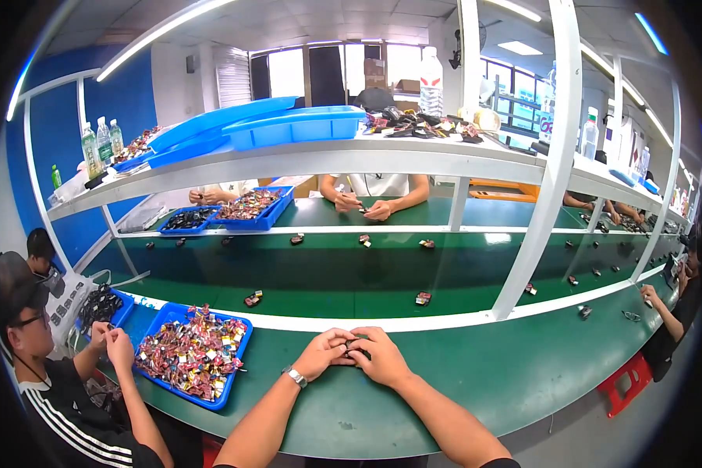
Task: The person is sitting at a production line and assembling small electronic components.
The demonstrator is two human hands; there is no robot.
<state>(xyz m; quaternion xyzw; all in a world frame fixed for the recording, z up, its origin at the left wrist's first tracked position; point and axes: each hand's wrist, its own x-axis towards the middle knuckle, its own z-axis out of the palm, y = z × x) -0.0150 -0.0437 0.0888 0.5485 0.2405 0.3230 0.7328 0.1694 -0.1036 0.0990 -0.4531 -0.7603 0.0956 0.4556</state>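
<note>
Both of my hands meet over the green bench top (pixel 351 405), close to the white rail at its far side. My left hand (pixel 322 352), with a metal watch on its wrist, curls its fingers around a small dark part (pixel 354 352). From the other side my right hand (pixel 380 359) closes on the same part, fingers bent over it. Most of the part is covered by my fingers, so its kind cannot be made out. Left of my left forearm stands a blue tray (pixel 225 396) heaped with small wired pieces in red, yellow and white.
Beyond the rail, a dark green conveyor belt (pixel 327 273) carries scattered small parts. A white post (pixel 550 171) and an overhead shelf (pixel 366 160) with blue trays and bottles rise ahead. A co-worker (pixel 70 374) sits at my left; another (pixel 374 191) works opposite. A red stool (pixel 628 386) stands right.
</note>
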